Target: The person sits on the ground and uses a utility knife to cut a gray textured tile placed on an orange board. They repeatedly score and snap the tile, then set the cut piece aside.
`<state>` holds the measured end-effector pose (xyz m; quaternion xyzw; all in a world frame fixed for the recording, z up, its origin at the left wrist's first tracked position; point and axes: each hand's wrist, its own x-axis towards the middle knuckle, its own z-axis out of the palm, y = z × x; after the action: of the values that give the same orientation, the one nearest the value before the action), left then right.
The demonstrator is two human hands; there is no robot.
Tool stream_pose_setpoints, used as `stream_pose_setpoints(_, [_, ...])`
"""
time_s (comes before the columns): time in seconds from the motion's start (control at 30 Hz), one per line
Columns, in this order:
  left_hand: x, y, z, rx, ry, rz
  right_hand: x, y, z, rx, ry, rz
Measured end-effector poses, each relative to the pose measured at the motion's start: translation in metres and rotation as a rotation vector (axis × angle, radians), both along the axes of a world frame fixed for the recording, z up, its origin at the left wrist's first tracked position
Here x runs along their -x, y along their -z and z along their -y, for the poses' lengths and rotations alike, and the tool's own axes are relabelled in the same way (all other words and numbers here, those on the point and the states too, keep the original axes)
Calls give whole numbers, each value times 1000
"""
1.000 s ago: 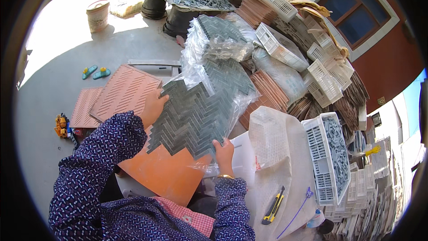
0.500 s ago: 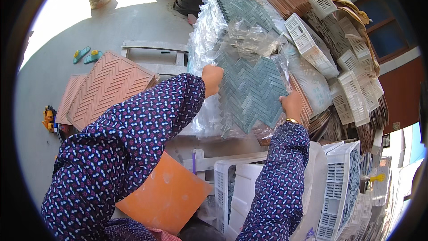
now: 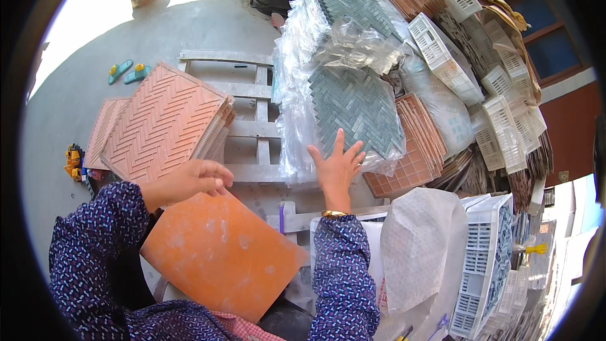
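The right hand was flat and wide open, its fingers spread against the lower edge of a green herringbone tile sheet in clear plastic wrap. That sheet lay on top of a pile above a wooden pallet. The left hand was loosely curled and held nothing, over an orange board, near a stack of pink tile sheets.
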<state>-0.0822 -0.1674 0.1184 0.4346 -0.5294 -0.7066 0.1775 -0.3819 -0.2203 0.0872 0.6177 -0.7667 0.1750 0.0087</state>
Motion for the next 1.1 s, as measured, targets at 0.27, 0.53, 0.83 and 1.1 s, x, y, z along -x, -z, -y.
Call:
stream_pose_setpoints(0.27, [-58, 50, -103, 24, 196, 291, 22, 36, 10, 68, -44, -40])
stream_pose_setpoints(0.53, [-57, 40, -100, 208, 269, 369, 33, 17, 33, -60, -21, -55])
stream_pose_setpoints(0.83, [-62, 44, -104, 324, 264, 384, 33, 18, 49, -61, -37, -59])
stream_pose_setpoints(1.1, [-62, 41, -101, 394, 309, 443, 40, 20, 55, -39, -64, -72])
